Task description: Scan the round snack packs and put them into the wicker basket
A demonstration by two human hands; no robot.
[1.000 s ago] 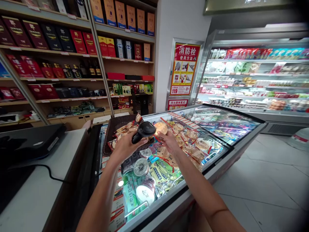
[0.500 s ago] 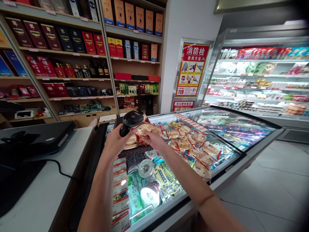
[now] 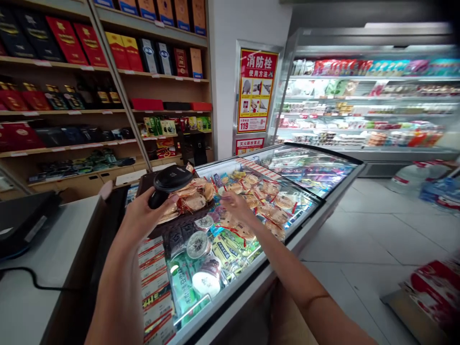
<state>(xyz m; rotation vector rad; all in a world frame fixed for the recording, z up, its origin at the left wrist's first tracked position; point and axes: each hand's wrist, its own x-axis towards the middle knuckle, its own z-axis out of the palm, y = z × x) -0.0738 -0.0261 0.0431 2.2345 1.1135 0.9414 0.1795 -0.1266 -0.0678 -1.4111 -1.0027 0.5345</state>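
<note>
My left hand [image 3: 138,215] is closed round the handle of a black handheld barcode scanner [image 3: 173,177]. The scanner's oval head hangs over a dark brown tray [image 3: 201,214] piled with round flat biscuits in clear, red-edged wrappers [image 3: 196,201]. My right hand [image 3: 235,205] is just right of the tray, fingers loosely bent and apparently holding nothing. Under its wrist, a wrapped biscuit pack [image 3: 235,229] lies on the freezer's glass top. More such packs [image 3: 275,211] are spread on the glass beyond my right hand.
Through the chest freezer's glass [image 3: 201,306] show tubs and bags. A white counter [image 3: 36,268] with a black device [image 3: 25,220] stands at left. Boxed goods fill the shelves [image 3: 108,72]; a lit chiller [image 3: 359,105] stands behind. Red-and-white packages [image 3: 431,287] sit on the floor at right.
The view has swung right. My right hand has left the tray's pile and moved right; a biscuit pack now lies under it on the glass. My left hand still grips the scanner.
</note>
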